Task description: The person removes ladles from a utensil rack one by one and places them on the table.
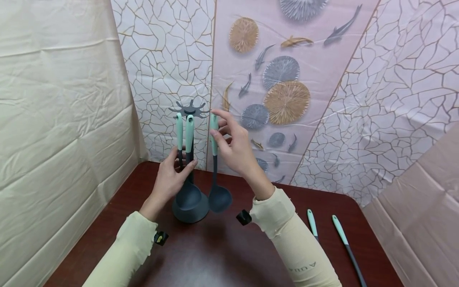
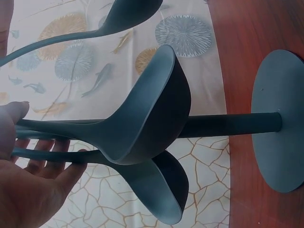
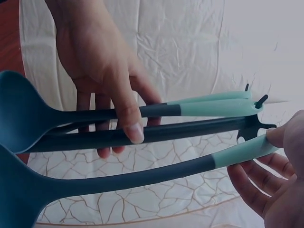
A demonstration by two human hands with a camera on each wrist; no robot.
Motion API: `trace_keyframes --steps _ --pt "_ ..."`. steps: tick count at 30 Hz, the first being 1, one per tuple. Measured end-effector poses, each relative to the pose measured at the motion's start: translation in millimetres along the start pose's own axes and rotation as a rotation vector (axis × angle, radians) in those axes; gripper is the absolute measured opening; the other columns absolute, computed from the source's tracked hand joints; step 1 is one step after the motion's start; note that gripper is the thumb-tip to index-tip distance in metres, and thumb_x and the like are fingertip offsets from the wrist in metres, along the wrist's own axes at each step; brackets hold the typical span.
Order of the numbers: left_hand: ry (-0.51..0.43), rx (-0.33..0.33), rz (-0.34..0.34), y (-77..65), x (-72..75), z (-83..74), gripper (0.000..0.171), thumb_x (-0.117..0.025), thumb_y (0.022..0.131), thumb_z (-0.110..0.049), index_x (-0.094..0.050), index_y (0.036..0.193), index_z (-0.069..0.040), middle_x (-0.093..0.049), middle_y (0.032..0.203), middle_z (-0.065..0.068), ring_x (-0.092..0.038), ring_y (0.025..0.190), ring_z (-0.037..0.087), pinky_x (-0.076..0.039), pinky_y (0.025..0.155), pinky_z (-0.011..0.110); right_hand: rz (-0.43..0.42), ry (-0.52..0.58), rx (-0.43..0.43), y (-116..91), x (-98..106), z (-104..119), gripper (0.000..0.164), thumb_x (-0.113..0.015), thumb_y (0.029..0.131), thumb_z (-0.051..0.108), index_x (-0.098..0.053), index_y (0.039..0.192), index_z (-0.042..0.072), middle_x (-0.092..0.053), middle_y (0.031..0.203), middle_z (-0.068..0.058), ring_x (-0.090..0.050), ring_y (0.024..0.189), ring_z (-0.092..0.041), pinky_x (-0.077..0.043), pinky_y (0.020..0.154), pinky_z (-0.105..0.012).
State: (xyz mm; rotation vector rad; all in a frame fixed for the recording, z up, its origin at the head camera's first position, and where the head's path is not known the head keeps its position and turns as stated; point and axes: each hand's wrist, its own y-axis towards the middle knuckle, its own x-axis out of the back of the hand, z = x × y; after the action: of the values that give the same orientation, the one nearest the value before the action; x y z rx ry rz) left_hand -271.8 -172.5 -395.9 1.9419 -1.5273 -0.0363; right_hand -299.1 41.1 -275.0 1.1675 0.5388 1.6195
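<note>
A dark utensil stand (image 1: 191, 217) with a round base, a pole and a hooked top stands on the table. Two ladles with mint-green handles hang from it, a front ladle (image 1: 188, 197) and a second ladle (image 2: 159, 192) beside it. My left hand (image 1: 168, 174) wraps round the stand's pole and the ladle shafts, its thumb across the front. To the right of the stand, my right hand (image 1: 234, 146) pinches another ladle (image 1: 220, 198) near the top of its mint-green handle. That ladle hangs bowl down, its handle end close to the hooks (image 3: 249, 128).
Two more utensils with mint-green handles lie on the table's right side, one utensil (image 1: 312, 223) partly behind the right sleeve and another utensil (image 1: 346, 243) farther right. Patterned cloth (image 1: 168, 52) hangs behind the dark red table (image 1: 201, 255).
</note>
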Motion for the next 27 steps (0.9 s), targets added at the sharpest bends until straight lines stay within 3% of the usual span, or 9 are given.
trace_keyframes --steps 9,27 --pt "0.009 0.012 -0.007 0.7 -0.3 -2.8 0.046 -0.073 0.101 -0.045 -0.055 0.132 -0.017 -0.069 0.107 0.008 -0.073 0.101 0.027 -0.062 0.088 0.052 -0.011 0.020 -0.016 -4.9 14.5 -6.4 0.044 -0.064 0.106 0.008 -0.055 0.149 0.013 -0.065 0.101 -0.011 -0.071 0.076 -0.017 -0.058 0.058 -0.037" --pt "0.028 0.019 -0.012 0.9 -0.9 -1.0 0.046 -0.072 0.100 -0.048 -0.055 0.129 -0.017 -0.068 0.106 0.009 -0.072 0.099 0.028 -0.062 0.087 0.052 -0.020 0.059 -0.069 -14.8 28.7 -14.0 0.042 -0.065 0.106 0.007 -0.058 0.147 0.014 -0.067 0.097 -0.010 -0.069 0.073 -0.021 -0.054 0.052 -0.030"
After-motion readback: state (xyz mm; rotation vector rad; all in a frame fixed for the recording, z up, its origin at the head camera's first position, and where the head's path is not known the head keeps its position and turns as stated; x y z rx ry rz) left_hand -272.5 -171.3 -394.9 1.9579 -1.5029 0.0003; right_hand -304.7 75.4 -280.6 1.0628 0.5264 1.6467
